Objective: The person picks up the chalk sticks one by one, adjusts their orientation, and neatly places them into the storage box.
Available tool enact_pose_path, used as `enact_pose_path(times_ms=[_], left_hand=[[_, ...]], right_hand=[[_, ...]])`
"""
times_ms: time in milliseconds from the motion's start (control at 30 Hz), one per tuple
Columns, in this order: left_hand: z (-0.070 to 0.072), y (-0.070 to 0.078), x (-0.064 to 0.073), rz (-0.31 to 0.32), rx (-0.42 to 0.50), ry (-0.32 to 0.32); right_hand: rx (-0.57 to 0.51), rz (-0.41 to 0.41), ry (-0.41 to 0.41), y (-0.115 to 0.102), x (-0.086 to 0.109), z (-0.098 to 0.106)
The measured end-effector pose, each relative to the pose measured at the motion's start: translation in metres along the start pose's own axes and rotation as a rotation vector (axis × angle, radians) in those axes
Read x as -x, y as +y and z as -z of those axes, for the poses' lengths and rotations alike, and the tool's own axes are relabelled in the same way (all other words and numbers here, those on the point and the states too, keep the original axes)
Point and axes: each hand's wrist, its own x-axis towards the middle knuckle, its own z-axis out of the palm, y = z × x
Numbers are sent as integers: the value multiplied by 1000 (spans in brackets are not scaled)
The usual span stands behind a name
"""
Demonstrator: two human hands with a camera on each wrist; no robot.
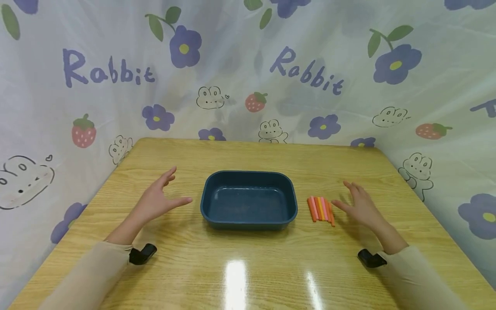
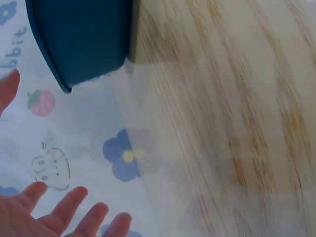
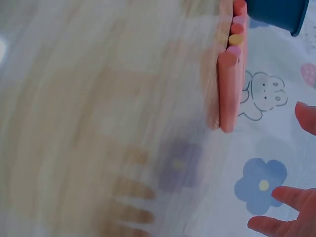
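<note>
A dark blue rectangular basin (image 1: 248, 225) stands in the middle of the wooden table. Just right of it lies a row of several slim sticks (image 1: 320, 209) in orange, pink and yellow, side by side; their exact kind is unclear. My left hand (image 1: 155, 202) hovers left of the basin, fingers spread and holding nothing. To the right of the sticks is my right hand (image 1: 361, 207), its thumb close to the outermost orange stick (image 3: 229, 94). The right wrist view shows a gap between that hand's fingers and the sticks.
The wooden table (image 1: 186, 275) reaches back to a white cloth (image 1: 232, 51) printed with flowers, rabbits and strawberries, which also hangs at both sides. A black wrist mount (image 1: 142, 254) sits on the left sleeve, and another black mount (image 1: 371, 258) on the right.
</note>
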Motion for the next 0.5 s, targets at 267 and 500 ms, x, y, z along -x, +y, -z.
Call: enact_pose_path(times_ms=[267,500], left_hand=[[-11,8,-6,-12,133,-50],[-19,11,-11,24,187,-87]], right_hand=[[-245,-55,-28,-6,-2,-2],[-362,-123,-41,-9,-3,-5]])
